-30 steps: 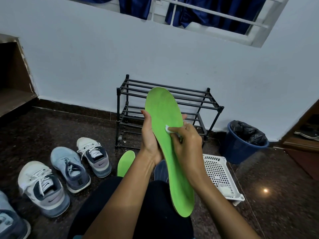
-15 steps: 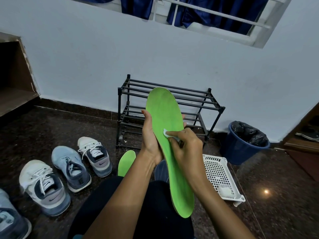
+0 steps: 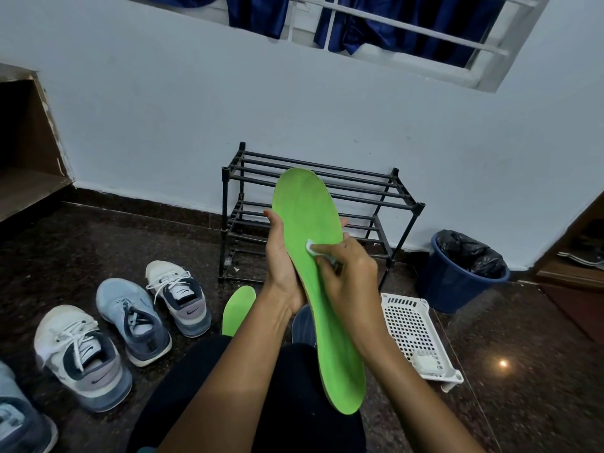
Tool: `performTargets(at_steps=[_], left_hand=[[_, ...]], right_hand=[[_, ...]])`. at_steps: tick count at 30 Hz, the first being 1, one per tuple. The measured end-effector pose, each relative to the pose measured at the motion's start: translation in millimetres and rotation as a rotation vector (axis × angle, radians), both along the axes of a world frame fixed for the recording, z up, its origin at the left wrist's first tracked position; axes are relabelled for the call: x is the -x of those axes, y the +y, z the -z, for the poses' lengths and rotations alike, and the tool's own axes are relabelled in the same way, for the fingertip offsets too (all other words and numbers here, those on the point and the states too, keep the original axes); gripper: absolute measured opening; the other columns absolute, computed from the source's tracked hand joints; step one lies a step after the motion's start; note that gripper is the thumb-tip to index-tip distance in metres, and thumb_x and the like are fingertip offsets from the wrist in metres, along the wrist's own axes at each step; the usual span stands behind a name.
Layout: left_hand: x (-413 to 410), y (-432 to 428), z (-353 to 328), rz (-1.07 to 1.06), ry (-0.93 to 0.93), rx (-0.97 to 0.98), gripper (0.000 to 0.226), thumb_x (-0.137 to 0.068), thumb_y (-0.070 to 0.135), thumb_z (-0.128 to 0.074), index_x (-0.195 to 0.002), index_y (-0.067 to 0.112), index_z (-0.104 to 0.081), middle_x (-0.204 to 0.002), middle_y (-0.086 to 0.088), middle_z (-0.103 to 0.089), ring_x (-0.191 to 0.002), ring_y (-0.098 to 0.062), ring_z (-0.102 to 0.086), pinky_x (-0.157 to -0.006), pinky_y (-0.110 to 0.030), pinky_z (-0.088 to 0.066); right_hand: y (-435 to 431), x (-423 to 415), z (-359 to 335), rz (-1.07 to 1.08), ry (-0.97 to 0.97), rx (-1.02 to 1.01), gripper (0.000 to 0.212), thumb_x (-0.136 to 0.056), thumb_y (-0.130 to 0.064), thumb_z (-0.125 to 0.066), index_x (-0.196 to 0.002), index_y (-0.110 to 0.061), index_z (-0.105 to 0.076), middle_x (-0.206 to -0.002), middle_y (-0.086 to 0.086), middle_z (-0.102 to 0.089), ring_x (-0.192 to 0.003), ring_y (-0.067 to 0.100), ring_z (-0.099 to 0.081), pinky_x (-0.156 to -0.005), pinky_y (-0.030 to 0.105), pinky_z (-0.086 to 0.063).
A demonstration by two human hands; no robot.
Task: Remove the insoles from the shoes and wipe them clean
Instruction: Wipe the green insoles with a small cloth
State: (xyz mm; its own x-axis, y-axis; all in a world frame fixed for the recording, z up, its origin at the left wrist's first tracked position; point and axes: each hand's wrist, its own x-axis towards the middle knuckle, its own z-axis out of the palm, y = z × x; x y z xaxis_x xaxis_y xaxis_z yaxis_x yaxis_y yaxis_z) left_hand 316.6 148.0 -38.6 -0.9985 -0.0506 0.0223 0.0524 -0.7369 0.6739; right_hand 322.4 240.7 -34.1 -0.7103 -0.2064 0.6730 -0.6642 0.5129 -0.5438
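Insole position, head view: the green insole (image 3: 305, 210) is held upright in front of the person, toe end up and heel end down over the lap, top face toward the camera.

Left hand (image 3: 282, 266): it grips the insole at mid-length. The thumb lies along the left edge, the fingers wrap behind, and their tips show past the right edge. The toe half stands above this grip and the heel half hangs below it.

Right hand (image 3: 349, 273): its fingers are curled and pinch a small white wipe (image 3: 310, 247). The wipe is pressed to the green face just above the middle of the insole, level with the left hand's grip.

Floor: a second green insole (image 3: 238, 308) lies flat on the dark stone floor (image 3: 523, 371), just left of the left forearm. Left of it stand a white shoe (image 3: 178, 295), a light blue shoe (image 3: 134, 318) and another white shoe (image 3: 81, 358). A black rack (image 3: 376, 194) stands against the wall behind the held insole. A white perforated basket (image 3: 415, 328) lies to the right, with a blue bucket (image 3: 454, 282) behind it.
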Motion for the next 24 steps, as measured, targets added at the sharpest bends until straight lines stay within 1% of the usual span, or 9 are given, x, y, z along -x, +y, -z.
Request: performTargets(at_steps=[4, 7, 9, 11, 14, 16, 19, 20, 24], left_hand=[[0, 2, -1, 0.011, 0.015, -0.014, 0.092, -0.086, 0.074, -0.008, -0.113, 0.004, -0.063, -0.125, -0.027, -0.058, -0.103, -0.034, -0.061, -0.083, -0.038, -0.055], [-1, 4, -1, 0.013, 0.006, 0.003, 0.093, -0.083, 0.075, -0.012, -0.116, 0.004, -0.061, -0.123, -0.025, -0.06, -0.11, -0.034, -0.061, -0.088, -0.039, -0.053], [-1, 4, 0, 0.005, -0.012, 0.028, 0.089, -0.085, 0.073, -0.012, -0.114, 0.006, -0.062, -0.111, -0.019, -0.068, -0.1, -0.028, -0.067, -0.082, -0.036, -0.057], [0, 4, 2, -0.004, -0.006, 0.062, 0.081, -0.09, 0.068, -0.01, -0.103, 0.009, -0.065, -0.092, -0.012, -0.074, -0.082, -0.022, -0.072, -0.068, -0.032, -0.059], [1, 4, 5, -0.012, 0.017, 0.089, 0.079, -0.093, 0.065, -0.008, -0.094, 0.01, -0.066, -0.081, -0.009, -0.074, -0.071, -0.019, -0.072, -0.061, -0.03, -0.058], [3, 3, 6, -0.015, -0.004, 0.08, 0.082, -0.092, 0.067, -0.008, -0.097, 0.008, -0.066, -0.087, -0.012, -0.074, -0.077, -0.022, -0.072, -0.066, -0.032, -0.059], [2, 1, 3, 0.006, -0.008, 0.039, 0.092, -0.085, 0.075, -0.011, -0.118, 0.004, -0.061, -0.12, -0.025, -0.063, -0.107, -0.035, -0.063, -0.088, -0.041, -0.053], [2, 1, 2, 0.006, -0.004, 0.021, 0.093, -0.084, 0.075, -0.011, -0.118, 0.004, -0.061, -0.124, -0.026, -0.06, -0.109, -0.036, -0.061, -0.089, -0.041, -0.053], [3, 0, 3, 0.022, 0.04, -0.03, 0.094, -0.085, 0.075, -0.008, -0.124, 0.004, -0.057, -0.126, -0.027, -0.058, -0.108, -0.035, -0.059, -0.084, -0.039, -0.054]], right_hand=[[2, -7, 4, -0.002, 0.012, -0.013, 0.017, -0.078, 0.005, -0.065, -0.091, -0.004, -0.072, -0.072, -0.01, -0.044, -0.068, -0.002, -0.045, -0.066, 0.0, -0.033], [2, 4, 0, 0.051, 0.057, -0.034, 0.013, -0.079, 0.002, -0.063, -0.089, -0.002, -0.071, -0.078, -0.006, -0.045, -0.072, 0.011, -0.048, -0.069, 0.002, -0.033], [3, 13, -3, 0.091, 0.074, -0.063, 0.013, -0.082, -0.001, -0.062, -0.091, -0.002, -0.071, -0.079, -0.002, -0.045, -0.074, 0.015, -0.048, -0.065, 0.007, -0.032], [5, 19, -5, 0.113, 0.07, -0.086, 0.014, -0.085, -0.002, -0.062, -0.096, -0.003, -0.07, -0.078, -0.002, -0.043, -0.074, 0.016, -0.047, -0.063, 0.01, -0.03], [8, 22, -8, 0.079, 0.076, -0.078, 0.014, -0.084, -0.003, -0.062, -0.095, -0.002, -0.071, -0.074, -0.003, -0.041, -0.068, 0.013, -0.046, -0.062, 0.006, -0.032], [9, 19, -9, 0.038, 0.055, -0.053, 0.014, -0.082, 0.0, -0.064, -0.093, -0.002, -0.071, -0.07, -0.009, -0.039, -0.065, 0.001, -0.045, -0.062, 0.002, -0.032], [9, 7, -5, -0.021, 0.006, -0.038, 0.016, -0.078, 0.004, -0.067, -0.091, -0.002, -0.072, -0.074, -0.017, -0.042, -0.074, -0.013, -0.049, -0.064, -0.001, -0.032], [10, 2, -2, -0.036, -0.009, -0.035, 0.018, -0.077, 0.004, -0.067, -0.092, -0.004, -0.072, -0.074, -0.017, -0.043, -0.075, -0.016, -0.048, -0.064, -0.001, -0.033], [11, -17, 7, -0.096, -0.063, -0.006, 0.022, -0.076, 0.004, -0.068, -0.092, -0.01, -0.073, -0.074, -0.015, -0.047, -0.074, -0.014, -0.05, -0.064, 0.0, -0.034]])
